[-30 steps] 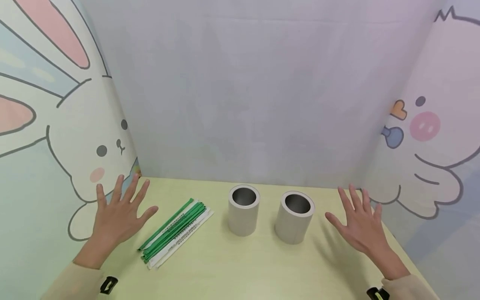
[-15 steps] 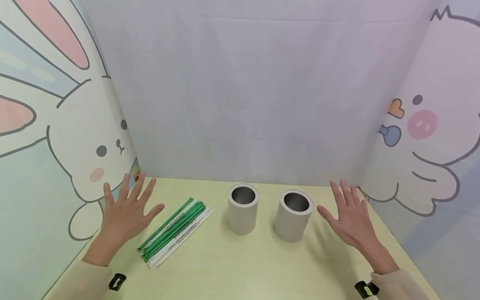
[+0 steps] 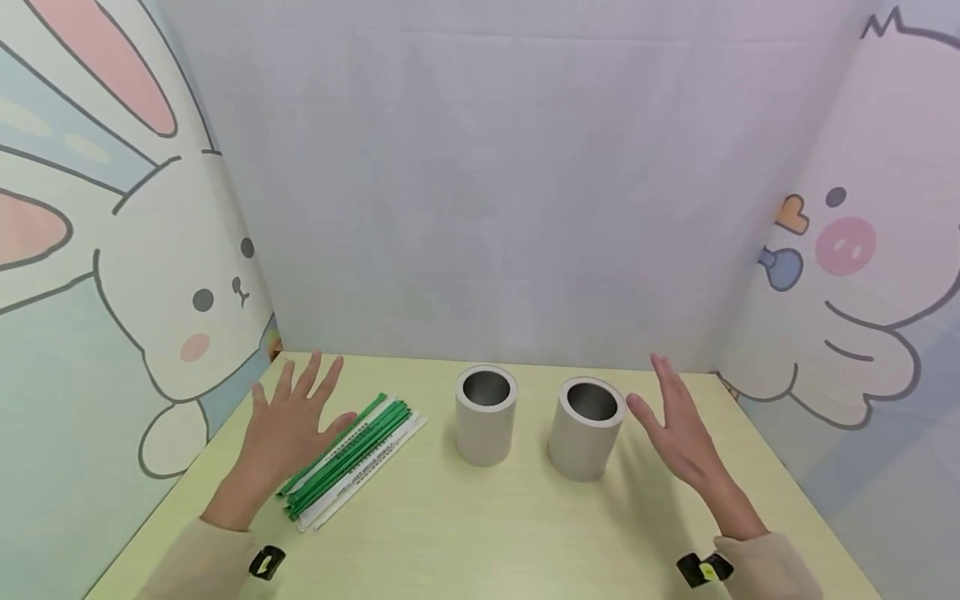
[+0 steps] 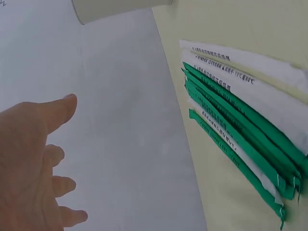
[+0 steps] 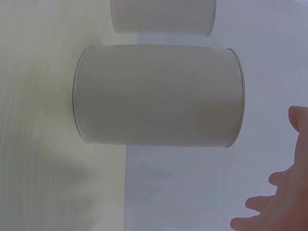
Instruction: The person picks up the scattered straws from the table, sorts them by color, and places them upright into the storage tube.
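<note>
1. You looked to be at the reaching step: both your hands hung above the counter (image 3: 480,542), and neither had yet taken hold of anything.
2. The left cup (image 3: 484,435), upright with its mouth facing up, served as the landmark.
3. The right cup (image 3: 583,442) stood upright just to the right of the left cup and slightly nearer to you.
4. The slim green and white packets (image 3: 352,465) lay to the left of the left cup in a slanting, overlapping bundle, their far ends closest to it.
5. Your left hand (image 3: 287,425) was left of the left cup, past the packets. Its fingers were spread and held nothing; the left wrist view showed the thumb apart from the packets.
6. Your right hand (image 3: 681,435) was to the right of the left cup, past the right cup, with fingers extended, thumb apart and nothing gripped.
7. Contact, in my judgement, called for lowering the left hand and pinching selectively, since overlapping wrappers could have slid together; the right cup's smooth, round wall called for a wide, even grasp.
</note>
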